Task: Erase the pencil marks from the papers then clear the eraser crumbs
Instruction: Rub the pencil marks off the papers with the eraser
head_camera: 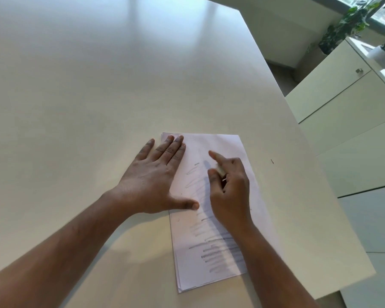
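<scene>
A small stack of white papers (222, 145) lies on the white table (98, 96), near its right edge. Grey pencil scribbles (211, 256) run down the top sheet, fainter toward the far end. My left hand (158, 181) lies flat with straight fingers, pressing the stack's left edge down. My right hand (229, 190) hovers over the middle of the sheet and pinches a small pale eraser (220, 169) between thumb and fingers, with the index finger pointing out. Whether the eraser touches the paper I cannot tell.
A tiny dark speck (272, 161) lies on the table right of the papers. The table's right edge (320, 165) runs close by. Beyond it stand white cabinets (342, 103) with potted plants (351, 25) on top.
</scene>
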Demonstrator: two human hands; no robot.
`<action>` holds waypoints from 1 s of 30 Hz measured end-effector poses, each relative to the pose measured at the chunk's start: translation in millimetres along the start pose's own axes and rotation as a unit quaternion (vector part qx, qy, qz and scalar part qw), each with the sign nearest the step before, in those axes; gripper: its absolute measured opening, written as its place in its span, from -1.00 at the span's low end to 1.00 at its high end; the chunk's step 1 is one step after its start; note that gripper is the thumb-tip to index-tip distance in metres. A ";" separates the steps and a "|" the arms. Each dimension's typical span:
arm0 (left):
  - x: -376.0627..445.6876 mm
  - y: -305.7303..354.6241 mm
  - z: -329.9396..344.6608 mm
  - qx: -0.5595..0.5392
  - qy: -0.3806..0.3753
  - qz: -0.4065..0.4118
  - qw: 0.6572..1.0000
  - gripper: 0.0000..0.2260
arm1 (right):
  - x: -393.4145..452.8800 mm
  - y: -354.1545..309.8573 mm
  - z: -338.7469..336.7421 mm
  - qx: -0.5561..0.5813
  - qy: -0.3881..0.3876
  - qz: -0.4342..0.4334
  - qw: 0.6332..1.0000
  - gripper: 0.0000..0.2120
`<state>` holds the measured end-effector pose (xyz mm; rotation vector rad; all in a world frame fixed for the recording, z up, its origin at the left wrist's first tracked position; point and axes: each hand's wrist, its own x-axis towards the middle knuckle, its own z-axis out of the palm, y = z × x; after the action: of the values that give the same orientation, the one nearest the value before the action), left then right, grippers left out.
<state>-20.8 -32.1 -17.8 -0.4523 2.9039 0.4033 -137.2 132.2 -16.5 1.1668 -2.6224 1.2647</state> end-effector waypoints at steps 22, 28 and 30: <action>-1.9 0.4 -0.1 -0.010 0.006 0.001 1.000 0.26 | 2.9 -23.6 15.6 0.026 -0.038 -0.063 0.997 -0.85; -2.0 0.5 0.2 -0.002 -0.002 -0.001 1.000 0.31 | 47.7 1.1 -0.7 -0.008 0.027 0.039 0.999 -0.87; -1.8 0.5 0.1 -0.003 -0.001 0.000 1.000 0.31 | 42.5 -6.7 0.5 0.017 -0.014 0.016 1.000 -0.86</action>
<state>-19.2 -31.1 -17.4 -0.4516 2.9018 0.4119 -163.6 102.9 0.6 1.1593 -2.6593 1.3148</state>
